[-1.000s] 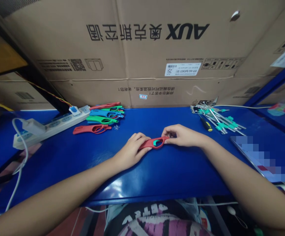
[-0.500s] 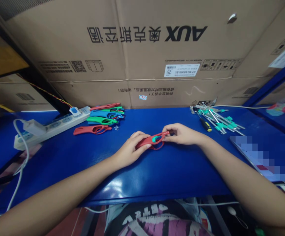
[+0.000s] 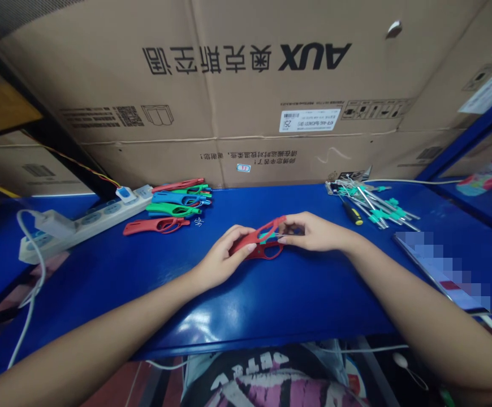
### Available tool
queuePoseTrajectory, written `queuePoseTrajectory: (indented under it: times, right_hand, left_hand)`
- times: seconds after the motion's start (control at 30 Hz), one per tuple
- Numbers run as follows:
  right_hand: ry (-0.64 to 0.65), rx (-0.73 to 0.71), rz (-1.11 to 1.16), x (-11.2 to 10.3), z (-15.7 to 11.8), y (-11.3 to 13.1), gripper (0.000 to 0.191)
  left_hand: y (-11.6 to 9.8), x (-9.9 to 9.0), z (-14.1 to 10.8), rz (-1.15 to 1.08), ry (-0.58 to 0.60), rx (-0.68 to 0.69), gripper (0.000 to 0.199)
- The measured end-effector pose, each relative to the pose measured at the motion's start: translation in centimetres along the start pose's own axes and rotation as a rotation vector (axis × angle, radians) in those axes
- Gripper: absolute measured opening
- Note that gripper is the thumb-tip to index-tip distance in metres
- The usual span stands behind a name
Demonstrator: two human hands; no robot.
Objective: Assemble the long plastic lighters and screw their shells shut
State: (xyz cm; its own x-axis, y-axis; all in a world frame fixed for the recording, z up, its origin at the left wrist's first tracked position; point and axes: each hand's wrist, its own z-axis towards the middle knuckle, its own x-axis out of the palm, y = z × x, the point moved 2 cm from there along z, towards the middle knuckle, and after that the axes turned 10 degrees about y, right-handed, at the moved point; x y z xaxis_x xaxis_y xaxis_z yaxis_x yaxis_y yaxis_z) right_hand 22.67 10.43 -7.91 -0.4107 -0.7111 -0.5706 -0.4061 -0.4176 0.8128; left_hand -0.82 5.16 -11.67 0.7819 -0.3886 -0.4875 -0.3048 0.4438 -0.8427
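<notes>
Coloured handles are piled at left; by the left hand, a parted red handle is clasped over the table. Its teal trigger could be spilled were the halves tipped. A thin piece is pinched by the right hand.

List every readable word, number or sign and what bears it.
"AUX" (upside down), cardboard
"奥克斯空调", cardboard
"师傅您辛苦了!请在搬运时对我温柔些,谢谢您!", cardboard
"25", white label
Too small, blurred or creased: label's fine print, sticker, side labels, screen, shirt lettering.
</notes>
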Motion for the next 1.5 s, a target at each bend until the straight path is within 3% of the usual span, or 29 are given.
queuePoseTrajectory:
  times: [0.2, 0.37, 0.5, 0.57, 0.67, 0.8, 1.0, 1.13, 1.23, 1.3, 1.4, 1.5]
  right_hand:
    - [-0.012, 0.019, -0.158, 0.1, 0.1, -0.6, 0.018]
    - [-0.027, -0.002, -0.243, 0.2, 0.0, -0.6, 0.020]
    - [0.000, -0.086, -0.332, 0.6, 0.1, -0.1, 0.025]
    - [-0.011, -0.123, -0.363, 0.8, 0.1, 0.3, 0.028]
    - [-0.041, -0.160, -0.379, 1.1, 0.0, 0.9, 0.030]
    - [-0.091, -0.195, -0.389, 0.9, -0.2, 1.1, 0.029]
    - [-0.130, -0.179, -0.368, 0.1, -0.2, 0.7, 0.028]
    - [-0.238, -0.162, -0.340, -1.6, -0.8, 0.2, 0.029]
    - [-0.346, -0.099, -0.261, -2.5, -1.3, 0.1, 0.032]
    - [-0.345, -0.089, -0.203, -2.2, -1.2, 0.5, 0.033]
    - [-0.251, -0.102, -0.170, -0.3, -0.8, 1.9, 0.031]
    - [-0.200, -0.070, -0.277, 2.0, -0.2, 3.0, 0.023]
  left_hand:
    - [0.5, -0.1, 0.1, -0.164, -0.036, -0.099, 0.033]
    - [0.3, -0.6, 0.1, -0.265, -0.177, -0.072, 0.033]
    - [-0.2, -1.7, -0.2, -0.118, -0.300, -0.130, 0.027]
    - [-0.7, -2.0, -0.3, 0.046, -0.256, -0.167, 0.022]
    - [-1.2, -1.8, -0.3, 0.285, -0.053, -0.144, 0.027]
    - [-1.1, -1.5, -0.2, 0.397, 0.101, -0.102, 0.027]
    - [-1.8, -2.9, 0.2, 0.410, 0.098, -0.078, 0.027]
    - [-1.8, -5.3, 0.3, 0.492, -0.031, -0.163, 0.033]
    - [-1.4, -6.1, 0.4, 0.359, -0.123, -0.264, 0.033]
    - [-1.4, -5.6, 0.6, 0.162, -0.135, -0.300, 0.035]
    - [-1.9, -3.4, 0.6, -0.150, -0.100, -0.354, 0.036]
    - [-2.4, -0.9, 0.5, -0.396, -0.010, -0.346, 0.029]
